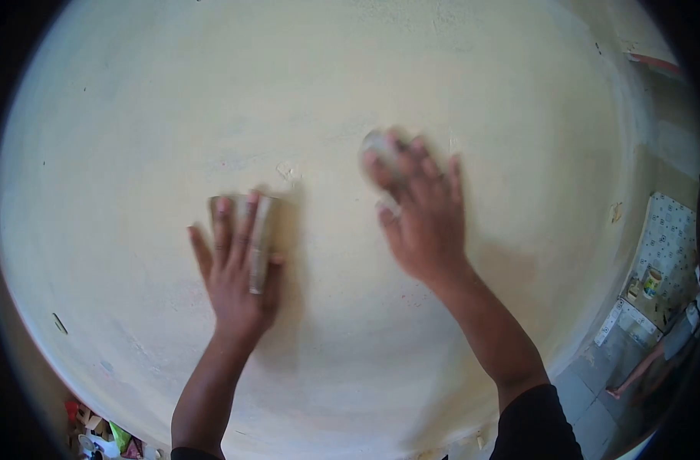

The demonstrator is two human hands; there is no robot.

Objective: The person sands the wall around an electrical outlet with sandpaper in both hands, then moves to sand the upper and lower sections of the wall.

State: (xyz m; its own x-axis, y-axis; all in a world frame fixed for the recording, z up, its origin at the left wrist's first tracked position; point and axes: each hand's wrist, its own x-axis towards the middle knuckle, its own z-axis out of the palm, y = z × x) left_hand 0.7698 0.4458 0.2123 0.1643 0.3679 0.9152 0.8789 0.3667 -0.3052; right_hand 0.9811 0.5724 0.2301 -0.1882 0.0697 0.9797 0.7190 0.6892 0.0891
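A cream-painted wall (334,253) with scuffs and small chips fills most of the head view. My left hand (238,287) grips a flat, pale rectangular block (261,245) against it. The fingers stretch over the block's face, while the thumb lies along its right side. Higher up and to the right, my right hand (430,222) presses a pale grey piece (377,142) to the wall under its fingers. Motion blur hides what kind of thing that piece is.
At lower left lies a pile of mixed items (108,437). On the right, a patterned tiled surface (668,230) is near a tub (651,282) on a ledge. Another person's arm (637,372) shows above the grey floor tiles (595,422).
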